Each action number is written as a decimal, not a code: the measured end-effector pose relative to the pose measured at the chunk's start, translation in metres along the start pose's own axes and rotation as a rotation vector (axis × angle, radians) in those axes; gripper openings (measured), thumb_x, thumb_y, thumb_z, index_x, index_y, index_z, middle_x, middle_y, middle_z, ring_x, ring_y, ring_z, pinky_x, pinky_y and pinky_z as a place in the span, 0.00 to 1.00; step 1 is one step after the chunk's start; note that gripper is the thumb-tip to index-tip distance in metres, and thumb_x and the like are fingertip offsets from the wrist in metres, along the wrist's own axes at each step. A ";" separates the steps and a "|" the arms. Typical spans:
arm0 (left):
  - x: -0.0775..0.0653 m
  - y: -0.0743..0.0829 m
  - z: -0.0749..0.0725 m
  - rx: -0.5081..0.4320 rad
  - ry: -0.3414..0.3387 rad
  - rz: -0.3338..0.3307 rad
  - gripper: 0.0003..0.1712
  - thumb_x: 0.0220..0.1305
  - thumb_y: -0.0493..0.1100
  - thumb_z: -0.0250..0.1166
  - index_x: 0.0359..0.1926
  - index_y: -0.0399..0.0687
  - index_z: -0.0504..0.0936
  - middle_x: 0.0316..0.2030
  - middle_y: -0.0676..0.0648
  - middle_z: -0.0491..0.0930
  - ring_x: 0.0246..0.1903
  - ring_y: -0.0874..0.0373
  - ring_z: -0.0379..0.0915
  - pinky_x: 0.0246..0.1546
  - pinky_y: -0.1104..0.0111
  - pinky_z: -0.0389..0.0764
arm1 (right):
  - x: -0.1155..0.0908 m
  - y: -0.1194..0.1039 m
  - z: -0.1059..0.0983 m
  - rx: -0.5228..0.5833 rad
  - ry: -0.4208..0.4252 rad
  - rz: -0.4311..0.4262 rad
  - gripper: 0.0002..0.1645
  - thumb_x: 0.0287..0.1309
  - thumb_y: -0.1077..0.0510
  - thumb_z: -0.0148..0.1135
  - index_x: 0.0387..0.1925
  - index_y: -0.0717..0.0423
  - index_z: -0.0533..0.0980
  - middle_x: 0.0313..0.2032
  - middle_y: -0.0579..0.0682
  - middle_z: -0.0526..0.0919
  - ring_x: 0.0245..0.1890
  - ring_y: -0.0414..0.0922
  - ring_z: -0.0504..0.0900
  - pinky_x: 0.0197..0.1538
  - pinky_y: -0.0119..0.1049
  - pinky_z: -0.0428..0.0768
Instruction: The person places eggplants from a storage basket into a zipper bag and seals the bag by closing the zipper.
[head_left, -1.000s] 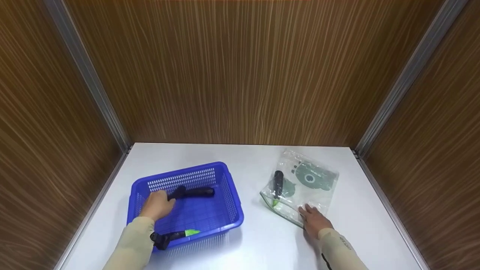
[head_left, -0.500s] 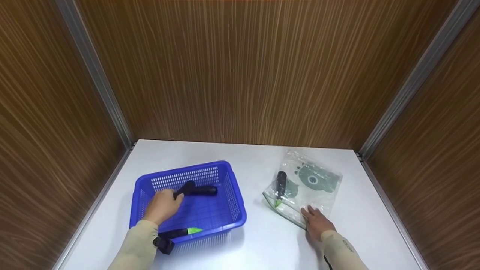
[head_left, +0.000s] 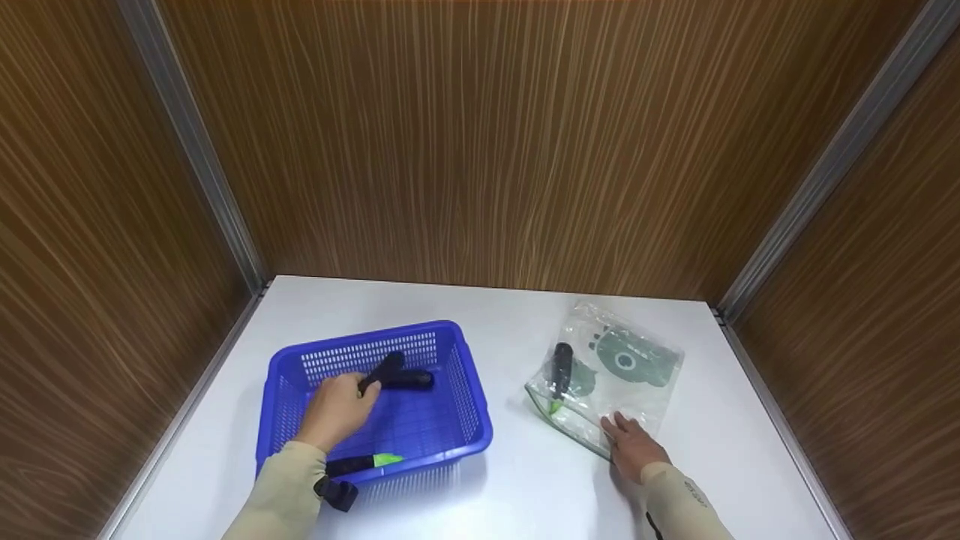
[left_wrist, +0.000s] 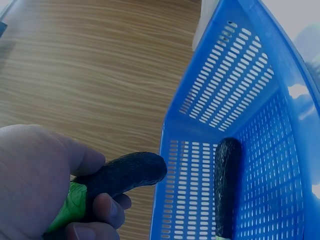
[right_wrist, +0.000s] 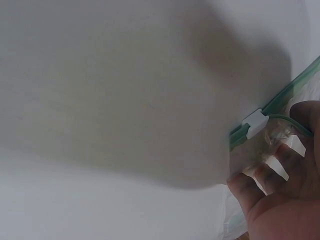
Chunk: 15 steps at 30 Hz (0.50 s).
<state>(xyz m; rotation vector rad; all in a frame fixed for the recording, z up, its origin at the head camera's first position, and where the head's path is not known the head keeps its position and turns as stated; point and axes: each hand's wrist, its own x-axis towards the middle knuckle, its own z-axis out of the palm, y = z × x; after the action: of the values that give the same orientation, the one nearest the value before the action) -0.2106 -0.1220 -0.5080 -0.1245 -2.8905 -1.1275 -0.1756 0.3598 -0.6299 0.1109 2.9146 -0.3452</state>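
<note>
My left hand [head_left: 337,409] grips an eggplant [head_left: 384,369], dark with a green stem end, over the blue basket [head_left: 271,409]. Its thumb and fingers curl round the stem end in the left wrist view, leaving the dark tip free. Beneath it in the basket lies another eggplant [head_left: 414,379]. A third eggplant [head_left: 364,463] rests by the near wall, green end to the right. On the right, my right hand [head_left: 636,450] holds the near edge of a clear plastic zip bag [head_left: 651,397], beside its white slider [right_wrist: 256,123]. Inside the bag is one eggplant [head_left: 562,367].
The basket stands on the left of the white table [head_left: 510,480]. Wooden panels rise at the back [head_left: 480,150], left and right, with metal strips at the corners. A black wrist camera [head_left: 337,493] on the left sleeve overlaps the basket's near rim.
My left hand has moved slightly right and up with the eggplant, whose tip now points more to the upper right. The right hand and bag keep their place; the view has shifted slightly.
</note>
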 end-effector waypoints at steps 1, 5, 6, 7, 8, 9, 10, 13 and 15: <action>-0.001 0.001 0.000 0.001 0.006 0.010 0.12 0.67 0.46 0.59 0.34 0.42 0.82 0.21 0.50 0.72 0.18 0.58 0.66 0.18 0.66 0.66 | 0.000 0.000 0.000 0.002 -0.001 0.004 0.30 0.69 0.54 0.45 0.70 0.48 0.61 0.72 0.57 0.55 0.71 0.61 0.51 0.67 0.58 0.53; -0.003 0.007 0.002 -0.006 0.011 0.044 0.12 0.67 0.45 0.60 0.36 0.40 0.83 0.20 0.50 0.72 0.17 0.59 0.66 0.18 0.66 0.66 | 0.000 -0.001 0.000 0.004 -0.007 0.015 0.30 0.69 0.54 0.44 0.71 0.47 0.61 0.72 0.56 0.54 0.71 0.61 0.51 0.67 0.58 0.52; -0.004 0.008 0.003 -0.007 0.010 0.049 0.12 0.67 0.45 0.60 0.36 0.40 0.83 0.20 0.50 0.72 0.17 0.59 0.66 0.18 0.66 0.66 | 0.000 -0.001 0.001 0.004 -0.007 0.017 0.30 0.69 0.54 0.44 0.71 0.47 0.61 0.72 0.56 0.54 0.71 0.61 0.51 0.67 0.58 0.52; -0.005 0.010 0.003 -0.011 0.006 0.054 0.13 0.67 0.45 0.60 0.38 0.40 0.83 0.20 0.50 0.73 0.17 0.59 0.65 0.18 0.66 0.66 | -0.001 -0.001 0.001 0.004 -0.006 0.019 0.30 0.68 0.54 0.45 0.71 0.47 0.61 0.72 0.56 0.54 0.71 0.61 0.51 0.67 0.58 0.52; -0.005 0.011 0.004 -0.014 0.001 0.056 0.13 0.67 0.46 0.60 0.39 0.40 0.83 0.21 0.50 0.73 0.17 0.59 0.66 0.18 0.66 0.66 | -0.001 0.000 0.001 0.001 -0.005 0.019 0.30 0.68 0.55 0.45 0.71 0.48 0.60 0.72 0.56 0.54 0.71 0.61 0.51 0.67 0.58 0.52; -0.006 0.012 0.005 -0.013 -0.002 0.056 0.14 0.67 0.46 0.60 0.40 0.40 0.83 0.22 0.50 0.74 0.17 0.59 0.66 0.18 0.66 0.66 | 0.000 0.000 0.001 0.000 -0.004 0.020 0.30 0.68 0.54 0.45 0.71 0.47 0.60 0.72 0.56 0.54 0.71 0.61 0.51 0.67 0.58 0.52; -0.006 0.013 0.006 -0.015 -0.007 0.055 0.15 0.67 0.46 0.60 0.43 0.39 0.83 0.23 0.49 0.75 0.18 0.58 0.66 0.19 0.65 0.67 | 0.000 0.000 0.002 -0.001 -0.003 0.020 0.30 0.68 0.55 0.45 0.71 0.47 0.60 0.72 0.56 0.54 0.71 0.61 0.51 0.67 0.58 0.52; -0.008 0.015 0.008 -0.009 -0.012 0.062 0.18 0.67 0.47 0.60 0.48 0.37 0.82 0.31 0.46 0.81 0.22 0.58 0.70 0.25 0.63 0.73 | 0.000 0.000 0.002 -0.004 -0.001 0.023 0.30 0.69 0.54 0.44 0.71 0.47 0.60 0.72 0.56 0.54 0.71 0.61 0.51 0.67 0.58 0.52; -0.009 0.016 0.010 -0.007 -0.012 0.066 0.20 0.67 0.47 0.60 0.50 0.36 0.81 0.36 0.44 0.83 0.25 0.57 0.71 0.30 0.61 0.75 | 0.000 0.000 0.001 -0.002 -0.004 0.026 0.30 0.69 0.53 0.44 0.71 0.47 0.60 0.72 0.56 0.54 0.71 0.61 0.51 0.67 0.58 0.52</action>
<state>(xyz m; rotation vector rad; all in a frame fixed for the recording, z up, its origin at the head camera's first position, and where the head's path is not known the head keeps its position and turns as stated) -0.2007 -0.1045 -0.5054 -0.2259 -2.8698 -1.1295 -0.1756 0.3594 -0.6309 0.1480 2.9070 -0.3383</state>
